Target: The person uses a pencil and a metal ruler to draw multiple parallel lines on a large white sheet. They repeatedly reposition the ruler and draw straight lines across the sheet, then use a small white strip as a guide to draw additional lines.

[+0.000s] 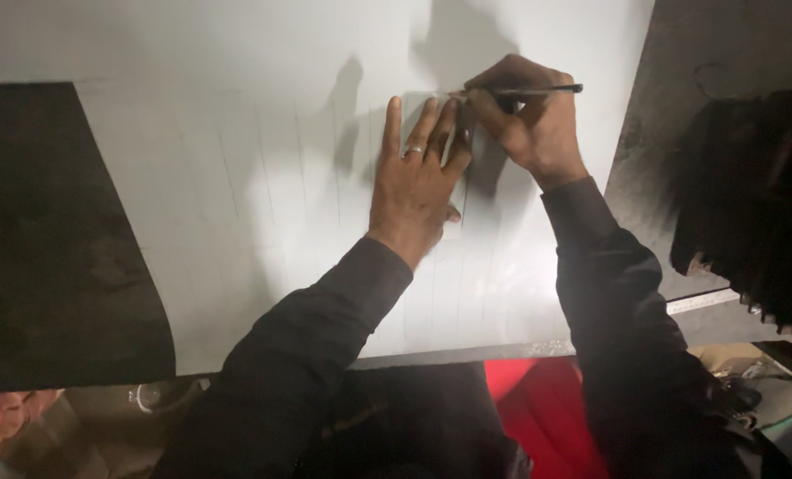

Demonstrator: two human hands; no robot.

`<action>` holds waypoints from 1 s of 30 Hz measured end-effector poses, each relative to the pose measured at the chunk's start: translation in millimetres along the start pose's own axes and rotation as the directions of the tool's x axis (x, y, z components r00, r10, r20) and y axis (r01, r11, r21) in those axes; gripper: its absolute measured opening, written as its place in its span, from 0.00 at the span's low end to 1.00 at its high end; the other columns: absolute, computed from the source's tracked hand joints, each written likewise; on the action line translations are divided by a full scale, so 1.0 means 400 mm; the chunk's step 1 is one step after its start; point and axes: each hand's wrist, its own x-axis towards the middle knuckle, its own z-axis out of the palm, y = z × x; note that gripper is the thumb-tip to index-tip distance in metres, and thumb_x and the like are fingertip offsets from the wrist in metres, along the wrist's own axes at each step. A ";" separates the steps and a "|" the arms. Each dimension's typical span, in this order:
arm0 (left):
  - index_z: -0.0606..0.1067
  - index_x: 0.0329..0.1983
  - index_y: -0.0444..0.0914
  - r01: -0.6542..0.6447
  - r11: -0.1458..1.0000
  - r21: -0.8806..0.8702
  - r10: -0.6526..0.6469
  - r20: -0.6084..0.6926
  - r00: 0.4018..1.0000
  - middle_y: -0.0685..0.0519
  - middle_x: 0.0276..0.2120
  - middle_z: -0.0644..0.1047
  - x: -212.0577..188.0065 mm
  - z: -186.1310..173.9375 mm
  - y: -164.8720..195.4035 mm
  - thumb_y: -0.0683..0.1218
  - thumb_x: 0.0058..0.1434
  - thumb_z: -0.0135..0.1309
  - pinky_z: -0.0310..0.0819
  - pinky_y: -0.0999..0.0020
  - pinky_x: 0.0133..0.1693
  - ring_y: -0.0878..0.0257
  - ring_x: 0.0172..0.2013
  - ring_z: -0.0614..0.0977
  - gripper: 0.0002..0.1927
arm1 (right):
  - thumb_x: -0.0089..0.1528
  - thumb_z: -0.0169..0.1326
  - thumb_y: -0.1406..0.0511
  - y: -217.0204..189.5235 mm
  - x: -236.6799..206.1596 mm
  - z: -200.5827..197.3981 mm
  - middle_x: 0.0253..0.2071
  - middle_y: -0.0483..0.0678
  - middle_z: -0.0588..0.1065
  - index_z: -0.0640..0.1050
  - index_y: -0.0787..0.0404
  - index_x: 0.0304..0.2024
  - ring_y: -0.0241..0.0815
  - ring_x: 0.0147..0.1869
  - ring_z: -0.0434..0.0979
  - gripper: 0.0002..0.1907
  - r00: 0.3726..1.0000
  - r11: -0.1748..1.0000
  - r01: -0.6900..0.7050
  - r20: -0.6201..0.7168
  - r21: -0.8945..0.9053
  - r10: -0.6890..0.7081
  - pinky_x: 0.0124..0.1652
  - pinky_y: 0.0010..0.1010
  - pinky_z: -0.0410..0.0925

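Mid ruling step: your left hand (416, 182) lay flat, fingers spread, pinning a clear ruler (431, 111) on the white sheet (236, 177) at upper centre, while your right hand (529, 120) pinched a dark pen (538, 89) at its edge; next move likely needed steady pressure.

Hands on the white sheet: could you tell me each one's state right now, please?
Left hand: open, pressing a clear ruler flat.
Right hand: closed on a dark pen.

White sheet (236, 177) ruled with faint pencil lines; black pen (538, 89); silver ring (413, 151); dark sleeves (307, 355); red cloth (547, 408).
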 end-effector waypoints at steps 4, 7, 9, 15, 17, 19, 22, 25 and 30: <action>0.61 0.72 0.50 -0.003 1.000 0.022 0.003 0.005 1.000 0.49 0.77 0.50 -0.002 0.001 -0.001 0.71 0.51 0.58 0.26 0.38 0.70 0.52 0.75 0.45 0.48 | 0.67 0.61 0.70 0.007 -0.010 -0.026 0.37 0.50 0.82 0.81 0.66 0.41 0.33 0.35 0.78 0.03 0.999 1.000 0.025 -0.021 -0.012 -0.025 0.36 0.24 0.69; 0.61 0.73 0.50 0.001 1.000 0.004 -0.001 0.021 1.000 0.49 0.77 0.49 0.000 0.004 0.000 0.72 0.52 0.58 0.26 0.38 0.71 0.53 0.75 0.45 0.48 | 0.67 0.60 0.71 0.012 -0.016 -0.040 0.37 0.50 0.82 0.81 0.65 0.40 0.33 0.34 0.77 0.02 0.999 0.998 -0.043 -0.019 0.040 0.043 0.34 0.24 0.68; 0.60 0.73 0.50 0.002 1.000 0.017 -0.002 0.017 1.000 0.50 0.77 0.48 0.001 0.005 0.001 0.72 0.51 0.57 0.25 0.38 0.70 0.53 0.75 0.44 0.49 | 0.68 0.60 0.71 0.013 -0.017 -0.038 0.37 0.50 0.82 0.80 0.65 0.41 0.32 0.36 0.78 0.02 1.000 0.994 -0.018 -0.007 0.111 0.019 0.36 0.24 0.69; 0.59 0.74 0.51 -0.001 1.000 -0.003 0.001 0.053 0.999 0.49 0.77 0.48 0.001 -0.007 -0.003 0.70 0.52 0.57 0.25 0.37 0.70 0.52 0.76 0.42 0.48 | 0.67 0.61 0.71 0.017 -0.003 -0.002 0.36 0.50 0.81 0.81 0.66 0.42 0.35 0.35 0.77 0.03 0.999 0.998 0.049 0.020 0.041 -0.050 0.35 0.26 0.68; 0.60 0.74 0.50 0.003 1.000 -0.003 -0.003 0.042 0.999 0.49 0.77 0.49 0.001 -0.010 -0.004 0.70 0.52 0.58 0.25 0.36 0.69 0.53 0.76 0.42 0.48 | 0.67 0.60 0.70 0.028 -0.008 -0.005 0.39 0.51 0.81 0.80 0.65 0.44 0.36 0.39 0.79 0.04 1.000 0.981 0.008 -0.031 0.195 -0.002 0.38 0.27 0.70; 0.60 0.73 0.49 0.002 1.000 0.015 -0.003 0.017 1.000 0.50 0.77 0.49 0.000 -0.007 -0.005 0.70 0.53 0.57 0.26 0.35 0.69 0.53 0.75 0.43 0.47 | 0.70 0.58 0.70 0.041 -0.037 -0.013 0.44 0.51 0.81 0.78 0.64 0.47 0.36 0.46 0.82 0.05 0.980 0.869 -0.039 -0.151 0.493 0.129 0.44 0.28 0.74; 0.60 0.74 0.47 0.019 1.000 0.016 -0.019 -0.001 1.000 0.50 0.77 0.50 0.002 0.009 -0.005 0.68 0.52 0.58 0.26 0.36 0.69 0.53 0.75 0.45 0.48 | 0.75 0.47 0.67 0.050 -0.141 -0.019 0.46 0.49 0.82 0.78 0.62 0.52 0.35 0.43 0.81 0.10 0.915 0.931 -0.080 -0.344 0.356 0.210 0.41 0.27 0.72; 0.62 0.74 0.44 0.017 1.000 0.016 -0.016 -0.065 0.998 0.47 0.76 0.52 0.003 0.026 -0.008 0.66 0.53 0.60 0.27 0.33 0.69 0.50 0.75 0.47 0.48 | 0.70 0.51 0.75 0.025 -0.283 0.058 0.55 0.51 0.80 0.76 0.65 0.56 0.43 0.55 0.74 0.12 0.930 1.000 -0.031 -0.367 0.001 0.029 0.56 0.33 0.66; 0.65 0.73 0.42 0.160 0.985 0.068 -0.141 -0.223 0.965 0.47 0.76 0.54 0.013 0.009 0.014 0.60 0.66 0.57 0.28 0.30 0.73 0.51 0.78 0.47 0.36 | 0.61 0.56 0.76 -0.066 -0.434 0.159 0.61 0.53 0.74 0.71 0.63 0.60 0.52 0.67 0.68 0.24 0.956 0.982 -0.045 -0.294 -0.185 -0.011 0.63 0.40 0.63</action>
